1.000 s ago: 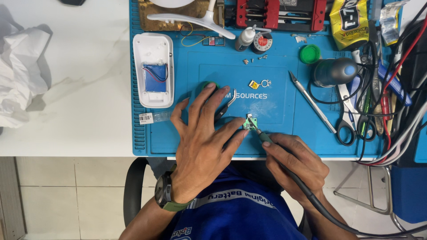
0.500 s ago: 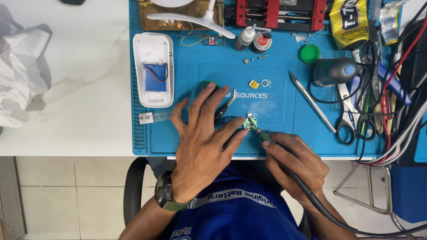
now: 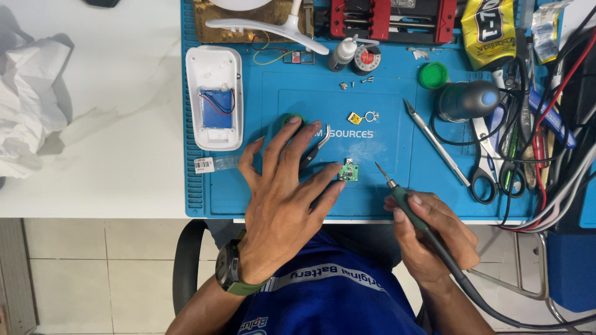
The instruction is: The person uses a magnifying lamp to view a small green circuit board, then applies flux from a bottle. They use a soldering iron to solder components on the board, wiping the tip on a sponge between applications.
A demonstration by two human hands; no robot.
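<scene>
Your left hand (image 3: 282, 198) is lying flat, fingers spread, forefinger tip pinning the small green circuit board (image 3: 348, 172). Your right hand (image 3: 431, 232) is gripping the soldering iron (image 3: 403, 201), tip hovering just right of the board.

My left hand (image 3: 282, 205) covers most of the tweezers (image 3: 315, 147) and part of the green knob (image 3: 292, 119). The circuit board's (image 3: 348, 172) components are too small to read; the vise (image 3: 392, 15) and lamp base (image 3: 248, 4) run off the top edge.
</scene>
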